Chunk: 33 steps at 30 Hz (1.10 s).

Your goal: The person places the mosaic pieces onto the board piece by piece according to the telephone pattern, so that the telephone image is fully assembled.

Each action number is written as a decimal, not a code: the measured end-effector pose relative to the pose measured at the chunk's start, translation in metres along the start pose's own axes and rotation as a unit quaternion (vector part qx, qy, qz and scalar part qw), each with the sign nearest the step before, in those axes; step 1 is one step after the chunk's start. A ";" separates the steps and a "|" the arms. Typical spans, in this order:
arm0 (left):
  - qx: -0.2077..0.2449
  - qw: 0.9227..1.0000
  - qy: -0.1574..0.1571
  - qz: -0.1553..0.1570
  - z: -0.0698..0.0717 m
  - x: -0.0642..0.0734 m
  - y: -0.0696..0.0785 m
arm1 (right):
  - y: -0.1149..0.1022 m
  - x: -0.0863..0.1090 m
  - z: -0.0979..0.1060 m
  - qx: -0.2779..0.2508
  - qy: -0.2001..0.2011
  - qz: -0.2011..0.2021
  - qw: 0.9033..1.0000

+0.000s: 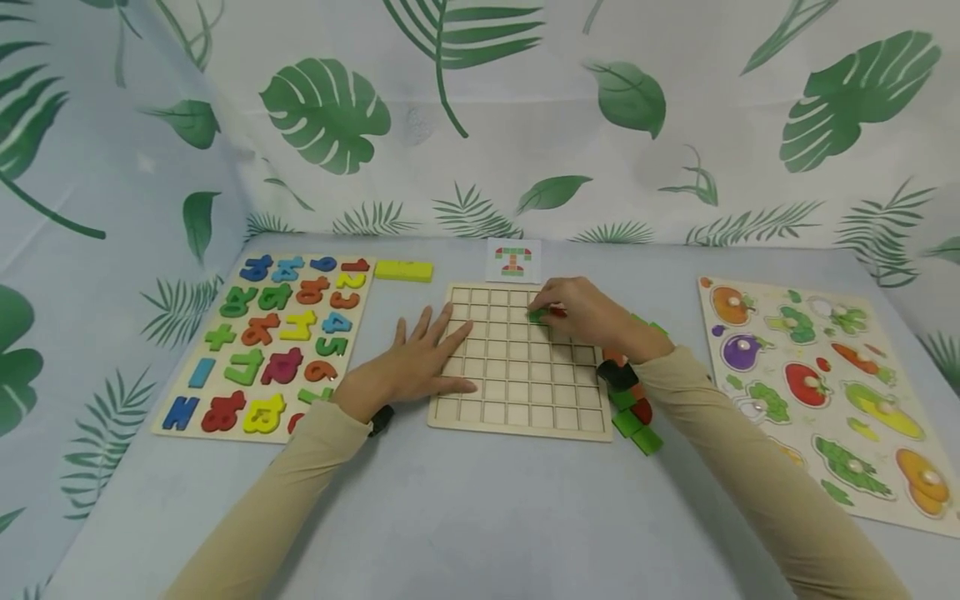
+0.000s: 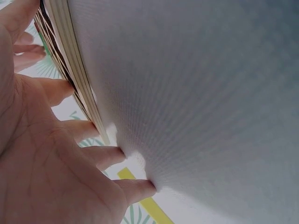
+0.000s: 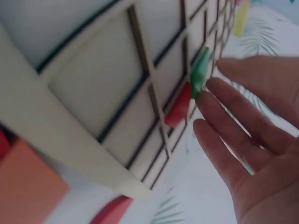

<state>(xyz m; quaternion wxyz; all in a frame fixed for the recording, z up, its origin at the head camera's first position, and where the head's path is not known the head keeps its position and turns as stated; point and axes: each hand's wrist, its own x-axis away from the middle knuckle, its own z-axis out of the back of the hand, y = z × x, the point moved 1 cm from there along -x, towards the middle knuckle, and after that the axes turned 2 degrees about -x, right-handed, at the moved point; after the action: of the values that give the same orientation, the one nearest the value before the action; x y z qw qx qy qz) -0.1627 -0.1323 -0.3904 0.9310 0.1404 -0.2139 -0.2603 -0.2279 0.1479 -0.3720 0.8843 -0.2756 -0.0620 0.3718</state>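
Observation:
In the head view, my left hand (image 1: 416, 358) lies spread on the left side of a wooden grid board (image 1: 517, 425). The left wrist view has the fingers (image 2: 53, 91) of that hand straight and apart along the board's edge. Over the upper right cells, my right hand (image 1: 585, 312) pinches a small green tile (image 3: 200, 72) between thumb and fingertips. The tile is tilted against the grid in the right wrist view. Beside it, a red piece with a curved side (image 3: 179, 106) sits in a cell. The pattern card (image 1: 513, 260) lies behind the board.
Loose green, red and orange pieces (image 1: 626, 425) lie along the board's right edge, partly under my right wrist. On the left is a number puzzle board (image 1: 197, 408), with a yellow block (image 1: 403, 271) beside it. A vegetable puzzle board (image 1: 817, 425) lies at the right.

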 end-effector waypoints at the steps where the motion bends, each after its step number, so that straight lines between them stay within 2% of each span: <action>1: 0.000 1.000 0.000 0.001 0.000 0.000 0.000 | 0.000 0.001 0.002 -0.006 -0.002 -0.003 1.000; 8: -0.005 1.000 0.000 0.003 -0.003 -0.003 -0.004 | -0.013 0.016 0.033 -0.008 -0.009 0.006 1.000; 13: -0.004 1.000 -0.002 0.004 -0.003 -0.004 -0.004 | -0.025 0.040 0.057 0.004 -0.003 0.009 1.000; 16: -0.005 1.000 -0.002 0.004 -0.003 -0.004 -0.005 | -0.028 0.055 0.065 0.006 -0.016 -0.011 1.000; 22: -0.009 1.000 -0.004 0.008 -0.003 -0.004 -0.006 | -0.018 0.081 0.065 0.021 -0.058 -0.051 0.997; 28: -0.008 1.000 -0.004 0.009 -0.003 -0.004 -0.006 | -0.003 0.100 0.056 0.047 -0.074 -0.037 0.995; 33: -0.006 1.000 0.000 0.004 -0.003 -0.004 -0.005 | 0.006 0.109 0.050 0.042 -0.079 -0.042 0.995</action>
<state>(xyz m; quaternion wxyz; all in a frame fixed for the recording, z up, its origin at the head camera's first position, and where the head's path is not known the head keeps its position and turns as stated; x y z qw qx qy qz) -0.1662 -0.1339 -0.3966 0.9328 0.1340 -0.2127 -0.2581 -0.1692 0.2488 -0.3439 0.9024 -0.2055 -0.1274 0.3568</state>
